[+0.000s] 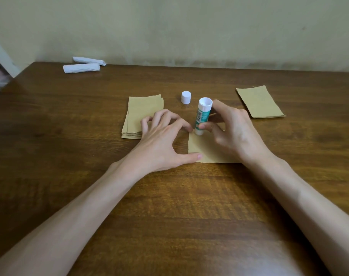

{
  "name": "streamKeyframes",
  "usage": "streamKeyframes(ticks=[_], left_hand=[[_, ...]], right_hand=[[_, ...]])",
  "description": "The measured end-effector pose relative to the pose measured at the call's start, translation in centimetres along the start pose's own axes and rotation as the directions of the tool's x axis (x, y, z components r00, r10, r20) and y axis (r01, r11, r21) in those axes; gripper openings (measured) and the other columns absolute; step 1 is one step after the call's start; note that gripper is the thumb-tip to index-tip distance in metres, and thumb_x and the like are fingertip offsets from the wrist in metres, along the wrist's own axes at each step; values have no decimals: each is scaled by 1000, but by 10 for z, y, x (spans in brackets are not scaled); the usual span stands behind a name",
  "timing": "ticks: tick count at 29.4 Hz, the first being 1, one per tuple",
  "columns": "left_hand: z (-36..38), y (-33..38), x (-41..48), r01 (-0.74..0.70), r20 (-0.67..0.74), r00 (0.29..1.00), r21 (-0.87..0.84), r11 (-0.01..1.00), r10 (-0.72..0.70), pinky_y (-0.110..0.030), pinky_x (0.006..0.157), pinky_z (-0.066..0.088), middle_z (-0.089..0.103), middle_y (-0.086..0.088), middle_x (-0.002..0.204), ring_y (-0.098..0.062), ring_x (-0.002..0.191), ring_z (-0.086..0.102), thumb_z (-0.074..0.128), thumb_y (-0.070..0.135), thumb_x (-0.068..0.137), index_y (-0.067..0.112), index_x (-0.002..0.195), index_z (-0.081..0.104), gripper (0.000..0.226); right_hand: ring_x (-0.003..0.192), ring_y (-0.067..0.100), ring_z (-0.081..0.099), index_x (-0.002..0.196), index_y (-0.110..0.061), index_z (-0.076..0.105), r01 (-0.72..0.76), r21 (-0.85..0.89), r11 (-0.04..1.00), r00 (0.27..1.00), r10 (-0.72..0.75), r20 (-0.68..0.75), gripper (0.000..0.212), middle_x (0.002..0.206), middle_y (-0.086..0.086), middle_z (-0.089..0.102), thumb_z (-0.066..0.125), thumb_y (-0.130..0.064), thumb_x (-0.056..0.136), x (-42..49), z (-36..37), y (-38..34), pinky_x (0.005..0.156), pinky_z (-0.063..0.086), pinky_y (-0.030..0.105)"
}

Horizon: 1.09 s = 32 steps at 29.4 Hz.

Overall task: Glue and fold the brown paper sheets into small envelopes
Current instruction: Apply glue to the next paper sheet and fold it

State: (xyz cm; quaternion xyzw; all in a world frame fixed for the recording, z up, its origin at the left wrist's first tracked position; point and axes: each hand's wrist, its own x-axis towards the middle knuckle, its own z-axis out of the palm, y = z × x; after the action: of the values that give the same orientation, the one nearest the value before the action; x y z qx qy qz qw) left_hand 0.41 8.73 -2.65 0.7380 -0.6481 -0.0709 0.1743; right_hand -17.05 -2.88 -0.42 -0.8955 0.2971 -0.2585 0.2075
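Now the hands: left hand (161,140) presses one brown sheet (207,151) with spread fingers, right hand (236,132) grips one glue stick (202,116)

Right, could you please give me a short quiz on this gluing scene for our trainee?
1. True or false: the white cap sits on the glue stick.
2. Which hand grips the glue stick? A) left hand B) right hand C) neither
3. What does the left hand's thumb press down?
Key: 1 false, the cap stands apart on the table; 2 B; 3 the single brown sheet.
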Motion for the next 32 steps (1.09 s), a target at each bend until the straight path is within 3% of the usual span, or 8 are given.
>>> streamKeyframes(ticks=[5, 8, 10, 13, 16, 21, 26, 32], left_hand=[[0, 0, -1, -5, -6, 1000, 1, 1000, 5, -45, 117, 15, 37, 14, 135, -11, 143, 21, 58, 85, 72, 45, 130, 54, 71], [-1, 0, 0, -1, -3, 1000, -11, 1000, 1, -45, 117, 14, 38, 14, 135, -11, 144, 21, 60, 84, 72, 46, 129, 54, 69], [-1, 1, 0, 6, 10, 1000, -19, 1000, -6, -45, 117, 15, 38, 14, 136, -10, 144, 21, 59, 85, 70, 46, 129, 54, 70], [-1, 0, -1, 11, 17, 1000, -26, 1000, -10, -44, 116, 14, 38, 15, 136, -10, 144, 20, 54, 88, 67, 47, 128, 55, 73], [-2, -1, -2, 14, -5, 1000, -18, 1000, -14, -45, 117, 14, 38, 15, 135, -10, 144, 21, 52, 90, 66, 47, 126, 55, 74], [-2, -2, -4, 16, -53, 998, -16, 1000, -17, -43, 117, 14, 39, 14, 134, -9, 143, 22, 58, 86, 70, 46, 127, 57, 70], [-2, 0, -4, 15, -36, 999, -16, 1000, -16, -44, 118, 17, 40, 14, 135, -9, 142, 23, 57, 84, 72, 43, 134, 55, 75], [-3, -1, -4, 15, -22, 1000, -18, 1000, -15, -42, 115, 14, 38, 15, 134, -8, 143, 21, 61, 83, 74, 46, 133, 56, 69]], right_hand=[[104, 22, 74, 110, -12, 62, 2, -6, 1000, 1000, -2, -25, 21, 106, 0, 77, 75, -21, 96, 0, 2, -1, 90, 58, 45], [103, 6, 70, 117, -17, 62, -52, 60, 997, 998, 54, -35, 25, 109, -10, 72, 75, -26, 97, -2, 1, 1, 84, 55, 16], [99, -2, 69, 119, -19, 63, -132, 159, 978, 985, 147, -89, 28, 112, -11, 71, 76, -28, 96, -4, 1, 3, 83, 53, 10], [101, -1, 71, 119, -18, 65, -177, 314, 933, 952, 243, -185, 29, 115, -6, 73, 78, -27, 95, -5, -8, 6, 90, 58, 18], [105, 8, 74, 121, -12, 68, -150, 404, 902, 972, 210, -107, 31, 118, -2, 74, 78, -26, 96, -11, -21, 6, 95, 60, 29], [97, 8, 74, 113, -14, 70, -34, 346, 937, 999, 31, 15, 29, 106, -11, 74, 83, -25, 90, -18, -14, 2, 90, 58, 24], [103, 6, 73, 115, -22, 70, 33, 255, 966, 993, -60, 98, 27, 109, -12, 75, 79, -34, 93, -19, -11, 3, 95, 59, 36], [110, 4, 70, 117, -19, 67, 68, 160, 985, 973, -101, 207, 17, 111, -13, 75, 71, -19, 100, -15, -18, 5, 98, 56, 35]])
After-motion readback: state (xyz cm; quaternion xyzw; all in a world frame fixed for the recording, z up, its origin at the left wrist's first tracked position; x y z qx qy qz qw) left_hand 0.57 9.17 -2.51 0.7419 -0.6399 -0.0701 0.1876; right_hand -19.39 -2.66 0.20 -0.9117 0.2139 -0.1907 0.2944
